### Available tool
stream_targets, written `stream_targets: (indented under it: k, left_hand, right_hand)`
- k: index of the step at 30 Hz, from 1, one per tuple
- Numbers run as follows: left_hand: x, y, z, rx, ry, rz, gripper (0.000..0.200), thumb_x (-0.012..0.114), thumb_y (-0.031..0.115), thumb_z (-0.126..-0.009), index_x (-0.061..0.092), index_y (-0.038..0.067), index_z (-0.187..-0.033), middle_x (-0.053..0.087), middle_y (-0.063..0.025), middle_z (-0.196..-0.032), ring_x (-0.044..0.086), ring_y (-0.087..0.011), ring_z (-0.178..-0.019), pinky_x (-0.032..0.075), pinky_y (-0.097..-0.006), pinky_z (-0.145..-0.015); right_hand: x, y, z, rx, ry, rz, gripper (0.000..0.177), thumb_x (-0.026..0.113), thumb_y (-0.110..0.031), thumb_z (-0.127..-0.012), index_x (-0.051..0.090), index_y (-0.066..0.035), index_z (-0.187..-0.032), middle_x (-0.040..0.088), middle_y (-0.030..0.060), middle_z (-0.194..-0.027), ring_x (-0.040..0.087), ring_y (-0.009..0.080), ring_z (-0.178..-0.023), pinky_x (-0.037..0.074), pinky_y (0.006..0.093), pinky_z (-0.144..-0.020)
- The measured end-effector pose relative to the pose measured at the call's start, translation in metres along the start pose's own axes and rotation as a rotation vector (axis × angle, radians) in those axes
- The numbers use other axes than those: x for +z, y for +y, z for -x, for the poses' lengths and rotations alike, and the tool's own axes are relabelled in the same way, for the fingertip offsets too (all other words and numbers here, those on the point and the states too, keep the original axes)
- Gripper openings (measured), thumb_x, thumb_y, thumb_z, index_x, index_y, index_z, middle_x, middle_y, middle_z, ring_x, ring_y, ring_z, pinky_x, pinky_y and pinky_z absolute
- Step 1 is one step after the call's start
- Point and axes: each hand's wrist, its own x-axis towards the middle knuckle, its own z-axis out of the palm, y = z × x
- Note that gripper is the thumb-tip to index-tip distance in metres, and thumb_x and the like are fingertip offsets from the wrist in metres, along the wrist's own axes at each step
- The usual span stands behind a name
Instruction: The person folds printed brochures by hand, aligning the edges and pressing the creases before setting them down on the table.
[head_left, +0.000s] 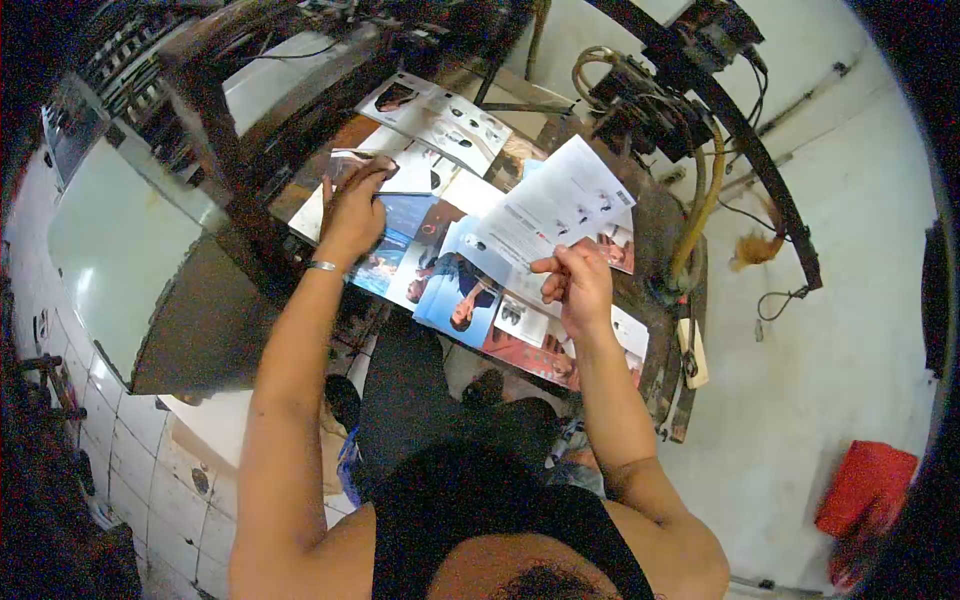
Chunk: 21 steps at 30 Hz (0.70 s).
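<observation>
My left hand [352,212] rests palm down on the upper left sheets, thumb and fingers apart, beside a leaflet [410,172]. Toward the right, my right hand [578,285] has curled fingers closed at the lower edge of a white printed sheet [555,205], which lies at a slant over other pages. Under it are glossy printed pages, among them a blue one with a person's picture [455,300] and a red one [520,350]. Another white sheet with small product pictures [440,120] lies at the far side.
Dark machine framework [220,130] stands at the upper left, next to a pale panel [130,250]. A curved metal arm [760,140] with hoses [705,200] rises at the upper right. A tool [690,355] sits by the table's right edge. Red cloth [868,485] is at the lower right.
</observation>
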Motion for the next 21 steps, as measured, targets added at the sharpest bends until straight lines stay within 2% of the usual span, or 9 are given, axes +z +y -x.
stream_targets:
  k: [3, 6, 7, 9, 10, 13, 14, 18, 21]
  left_hand:
    - [0.006, -0.008, 0.000, -0.041, 0.020, 0.050, 0.044, 0.061, 0.008, -0.091, 0.068, 0.010, -0.134, 0.065, -0.0133, -0.143, 0.051, -0.0312, -0.143, 0.013, -0.0611, -0.130]
    - [0.000, -0.003, 0.002, -0.039, 0.089, 0.017, 0.039, 0.063, 0.010, -0.086, 0.074, 0.010, -0.124, 0.069, -0.0111, -0.133, 0.053, -0.0300, -0.138, 0.015, -0.0595, -0.130]
    - [-0.008, 0.005, 0.006, -0.057, 0.084, -0.018, 0.038, 0.064, 0.011, -0.085, 0.075, 0.011, -0.121, 0.070, -0.0093, -0.133, 0.052, -0.0287, -0.138, 0.017, -0.0584, -0.129]
    - [-0.013, 0.007, 0.005, -0.044, 0.107, -0.036, 0.035, 0.064, 0.014, -0.085, 0.079, 0.013, -0.116, 0.071, -0.0046, -0.133, 0.053, -0.0272, -0.132, 0.031, -0.0510, -0.115]
    - [-0.011, 0.005, 0.004, -0.059, 0.095, -0.038, 0.034, 0.065, 0.014, -0.085, 0.079, 0.013, -0.116, 0.071, -0.0046, -0.133, 0.053, -0.0269, -0.132, 0.032, -0.0510, -0.114]
    - [-0.001, 0.000, 0.005, -0.080, 0.089, -0.011, 0.039, 0.065, 0.016, -0.086, 0.077, 0.014, -0.123, 0.071, -0.0054, -0.134, 0.051, -0.0264, -0.135, 0.033, -0.0516, -0.115]
    - [0.001, -0.003, 0.004, -0.073, 0.082, 0.020, 0.039, 0.065, 0.017, -0.086, 0.076, 0.014, -0.124, 0.070, -0.0053, -0.136, 0.051, -0.0263, -0.136, 0.031, -0.0519, -0.117]
    - [-0.005, 0.000, 0.008, -0.067, 0.103, -0.003, 0.040, 0.064, 0.017, -0.089, 0.073, 0.014, -0.127, 0.065, -0.0051, -0.143, 0.046, -0.0271, -0.142, 0.020, -0.0577, -0.124]
    - [0.003, -0.004, 0.006, -0.085, 0.111, 0.001, 0.038, 0.065, 0.016, -0.089, 0.072, 0.013, -0.127, 0.064, -0.0050, -0.144, 0.043, -0.0280, -0.145, 0.015, -0.0616, -0.125]
  right_hand:
    - [0.005, 0.001, -0.009, -0.041, -0.062, 0.084, 0.026, 0.066, -0.020, -0.103, 0.062, -0.006, -0.081, 0.069, 0.0078, -0.072, 0.049, 0.0133, -0.044, 0.037, 0.0282, -0.044]
    - [0.032, -0.008, -0.022, -0.414, 0.060, 0.560, 0.028, 0.069, -0.018, -0.100, 0.064, -0.003, -0.077, 0.059, 0.0046, -0.068, 0.045, 0.0152, -0.052, 0.035, 0.0302, -0.052]
    - [0.038, -0.011, -0.032, -0.524, 0.048, 0.663, 0.026, 0.069, -0.020, -0.099, 0.067, -0.002, -0.081, 0.060, 0.0067, -0.070, 0.051, 0.0191, -0.059, 0.040, 0.0331, -0.059]
    - [0.049, -0.022, -0.056, -0.754, 0.029, 0.860, 0.027, 0.071, -0.025, -0.098, 0.071, 0.000, -0.090, 0.062, 0.0107, -0.076, 0.064, 0.0268, -0.073, 0.050, 0.0388, -0.071]
    - [0.060, -0.021, -0.070, -0.891, 0.045, 0.876, 0.025, 0.070, -0.027, -0.097, 0.073, -0.003, -0.091, 0.065, 0.0147, -0.088, 0.066, 0.0306, -0.081, 0.052, 0.0409, -0.073]
    - [0.094, -0.023, -0.104, -0.973, -0.021, 1.116, 0.025, 0.069, -0.028, -0.097, 0.073, -0.004, -0.092, 0.067, 0.0159, -0.094, 0.069, 0.0330, -0.087, 0.053, 0.0428, -0.077]
    - [0.104, -0.024, -0.113, -0.895, -0.078, 1.167, 0.025, 0.066, -0.028, -0.099, 0.074, -0.005, -0.103, 0.072, 0.0176, -0.099, 0.072, 0.0322, -0.090, 0.055, 0.0423, -0.080]
    - [0.134, -0.017, -0.152, -0.535, -0.386, 0.775, 0.028, 0.062, -0.022, -0.105, 0.071, 0.003, -0.114, 0.075, 0.0079, -0.093, 0.069, 0.0167, -0.080, 0.054, 0.0350, -0.073]
    - [0.140, -0.016, -0.148, -0.117, -0.545, 0.355, 0.029, 0.061, -0.020, -0.104, 0.072, 0.002, -0.120, 0.078, 0.0120, -0.103, 0.072, 0.0185, -0.085, 0.056, 0.0325, -0.077]
